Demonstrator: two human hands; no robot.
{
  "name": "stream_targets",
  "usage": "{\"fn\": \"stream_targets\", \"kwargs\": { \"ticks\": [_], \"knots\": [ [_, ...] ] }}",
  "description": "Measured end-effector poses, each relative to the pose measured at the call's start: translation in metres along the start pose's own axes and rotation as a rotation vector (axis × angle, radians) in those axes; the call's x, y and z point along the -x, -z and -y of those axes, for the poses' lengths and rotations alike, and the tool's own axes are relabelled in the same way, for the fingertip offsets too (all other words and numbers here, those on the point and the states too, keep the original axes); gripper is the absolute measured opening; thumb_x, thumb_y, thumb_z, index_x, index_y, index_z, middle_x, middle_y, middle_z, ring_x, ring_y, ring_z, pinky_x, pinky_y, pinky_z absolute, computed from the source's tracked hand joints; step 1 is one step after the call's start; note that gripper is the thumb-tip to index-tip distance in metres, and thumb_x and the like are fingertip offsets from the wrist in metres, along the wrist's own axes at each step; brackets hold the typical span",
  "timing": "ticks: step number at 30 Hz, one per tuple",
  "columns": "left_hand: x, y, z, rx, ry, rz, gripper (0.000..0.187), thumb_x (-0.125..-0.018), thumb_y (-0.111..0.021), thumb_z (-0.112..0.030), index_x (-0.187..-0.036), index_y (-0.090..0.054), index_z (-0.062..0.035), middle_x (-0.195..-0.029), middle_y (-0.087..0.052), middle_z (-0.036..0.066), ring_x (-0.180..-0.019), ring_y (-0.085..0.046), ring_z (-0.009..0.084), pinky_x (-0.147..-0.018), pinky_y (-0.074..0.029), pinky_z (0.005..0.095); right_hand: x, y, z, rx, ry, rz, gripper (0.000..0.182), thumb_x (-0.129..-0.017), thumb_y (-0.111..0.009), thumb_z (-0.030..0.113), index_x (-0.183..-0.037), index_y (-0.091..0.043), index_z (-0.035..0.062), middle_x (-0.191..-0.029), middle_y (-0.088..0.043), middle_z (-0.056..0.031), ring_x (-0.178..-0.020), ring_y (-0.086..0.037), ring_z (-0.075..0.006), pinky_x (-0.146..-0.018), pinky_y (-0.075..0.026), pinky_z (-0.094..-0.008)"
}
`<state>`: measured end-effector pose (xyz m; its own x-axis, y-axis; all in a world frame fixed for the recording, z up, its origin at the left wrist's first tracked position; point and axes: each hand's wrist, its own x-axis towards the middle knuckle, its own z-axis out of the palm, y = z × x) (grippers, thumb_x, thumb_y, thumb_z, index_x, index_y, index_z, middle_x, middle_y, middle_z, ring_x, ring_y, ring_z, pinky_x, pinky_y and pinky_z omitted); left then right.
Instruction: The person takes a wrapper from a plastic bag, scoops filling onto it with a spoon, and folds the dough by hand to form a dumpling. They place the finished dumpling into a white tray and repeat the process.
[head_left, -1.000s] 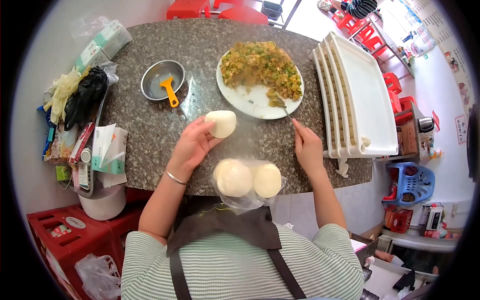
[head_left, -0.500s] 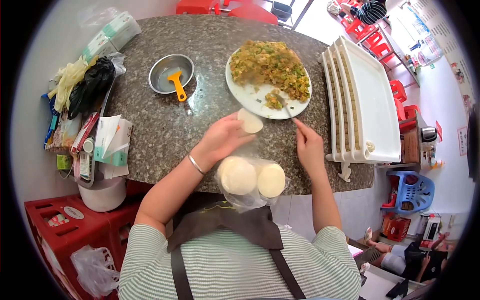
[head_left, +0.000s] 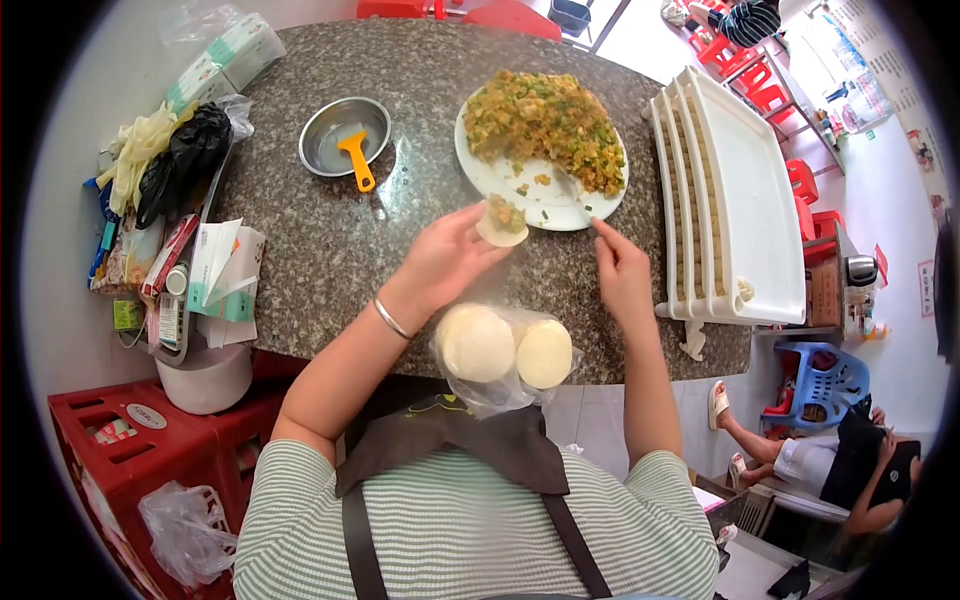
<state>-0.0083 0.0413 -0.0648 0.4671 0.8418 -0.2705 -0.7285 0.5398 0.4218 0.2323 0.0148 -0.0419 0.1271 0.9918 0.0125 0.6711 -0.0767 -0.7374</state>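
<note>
My left hand [head_left: 450, 255] holds a round dumpling wrapper [head_left: 503, 236] by its edge, with a small heap of chopped filling [head_left: 506, 212] on it. To the right, my right hand [head_left: 622, 265] grips the thin handle of a metal utensil [head_left: 577, 192] whose head is blurred over the plate. A large white plate [head_left: 482, 178] carries a big mound of chopped green and yellow filling [head_left: 545, 120]. Two stacks of round wrappers [head_left: 478, 345] lie in clear plastic at the table's near edge, below both hands.
A metal bowl [head_left: 318, 135] with an orange-handled scraper [head_left: 357, 160] stands left of the plate. Stacked white trays [head_left: 755, 200] holding rows of pale pieces stand at right. Bags and boxes [head_left: 185, 165] crowd the left edge. A seated person [head_left: 850, 470] is at lower right.
Filling has gone from the plate's near side onto the wrapper in my left hand. My right hand has moved slightly upward with the utensil. The seated person has shifted.
</note>
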Motion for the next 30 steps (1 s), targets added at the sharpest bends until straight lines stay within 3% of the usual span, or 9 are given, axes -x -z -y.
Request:
{"fn": "stream_targets", "kwargs": {
  "ticks": [3,13,16,19,21,22,25,27,30],
  "knots": [
    [0.000,0.003,-0.003,-0.002,0.007,-0.021,0.044,-0.101,-0.042,-0.018,-0.137,-0.037,0.0067,-0.136,-0.048,0.022,-0.128,-0.047,0.0303,-0.109,-0.041,0.0441,0.016,-0.016,0.003,-0.047,0.251,0.104,0.030,-0.093,-0.056,0.007,-0.121,-0.063,0.0013,-0.072,-0.059,-0.0025,-0.063,-0.047,-0.0068,-0.059,-0.041,-0.0240],
    [0.003,-0.001,-0.003,-0.103,0.035,-0.045,0.041,-0.101,-0.044,-0.027,-0.133,-0.046,-0.0020,-0.131,-0.055,0.012,-0.123,-0.051,0.0243,-0.106,-0.037,0.0420,-0.003,-0.005,0.005,0.012,0.279,0.140,0.030,-0.092,-0.057,0.007,-0.122,-0.065,0.0057,-0.066,-0.056,-0.0020,-0.060,-0.044,-0.0071,-0.056,-0.039,-0.0243],
    [0.003,0.001,0.000,-0.057,0.004,-0.006,0.041,-0.101,-0.044,-0.024,-0.134,-0.044,0.0000,-0.132,-0.054,0.015,-0.123,-0.052,0.0257,-0.107,-0.040,0.0420,0.026,-0.003,0.015,-0.060,0.220,0.231,0.030,-0.093,-0.056,0.006,-0.122,-0.065,0.0065,-0.067,-0.055,-0.0006,-0.059,-0.043,-0.0068,-0.056,-0.038,-0.0236],
    [0.000,0.002,0.003,-0.031,-0.024,0.020,0.042,-0.101,-0.043,-0.022,-0.135,-0.042,0.0026,-0.133,-0.053,0.017,-0.124,-0.052,0.0276,-0.107,-0.041,0.0418,0.038,-0.005,0.006,-0.115,0.229,0.166,0.031,-0.094,-0.056,0.005,-0.123,-0.064,0.0062,-0.068,-0.051,0.0021,-0.060,-0.040,-0.0056,-0.055,-0.036,-0.0221],
    [0.000,0.003,0.004,-0.032,-0.032,0.014,0.043,-0.101,-0.043,-0.022,-0.135,-0.042,0.0037,-0.133,-0.052,0.018,-0.124,-0.052,0.0279,-0.108,-0.041,0.0418,0.039,-0.002,0.001,-0.144,0.059,0.053,0.032,-0.094,-0.055,0.005,-0.125,-0.063,0.0049,-0.069,-0.049,0.0035,-0.061,-0.039,-0.0049,-0.055,-0.035,-0.0212],
    [0.001,0.003,0.005,-0.036,-0.022,0.001,0.043,-0.101,-0.043,-0.022,-0.135,-0.041,0.0043,-0.133,-0.052,0.018,-0.124,-0.051,0.0278,-0.108,-0.041,0.0416,0.040,-0.001,0.001,-0.093,-0.022,0.063,0.030,-0.092,-0.056,0.005,-0.121,-0.063,0.0021,-0.090,-0.068,-0.0157,-0.072,-0.061,-0.0189,-0.069,-0.049,-0.0296],
    [0.000,0.006,0.007,-0.037,-0.026,-0.006,0.043,-0.101,-0.043,-0.021,-0.136,-0.041,0.0051,-0.133,-0.052,0.018,-0.125,-0.051,0.0274,-0.109,-0.041,0.0413,0.051,-0.018,0.006,-0.112,0.113,0.103,0.031,-0.092,-0.056,0.005,-0.122,-0.063,0.0027,-0.089,-0.068,-0.0153,-0.072,-0.061,-0.0174,-0.068,-0.048,-0.0292],
    [0.001,0.006,0.007,-0.039,-0.032,-0.002,0.044,-0.101,-0.043,-0.021,-0.136,-0.040,0.0053,-0.133,-0.052,0.018,-0.125,-0.051,0.0272,-0.109,-0.041,0.0412,0.053,-0.019,0.014,-0.114,0.176,0.126,0.031,-0.092,-0.055,0.006,-0.122,-0.063,0.0032,-0.083,-0.066,-0.0114,-0.068,-0.057,-0.0139,-0.065,-0.047,-0.0283],
    [0.010,0.002,-0.004,-0.021,-0.048,-0.028,0.035,-0.101,-0.043,-0.018,-0.130,-0.045,0.0021,-0.129,-0.054,0.014,-0.121,-0.054,0.0248,-0.105,-0.043,0.0412,0.047,-0.007,0.017,-0.399,-0.013,0.193,0.031,-0.095,-0.053,0.007,-0.123,-0.063,0.0020,-0.068,-0.054,0.0037,-0.058,-0.044,-0.0049,-0.052,-0.038,-0.0225]
  ]
}}
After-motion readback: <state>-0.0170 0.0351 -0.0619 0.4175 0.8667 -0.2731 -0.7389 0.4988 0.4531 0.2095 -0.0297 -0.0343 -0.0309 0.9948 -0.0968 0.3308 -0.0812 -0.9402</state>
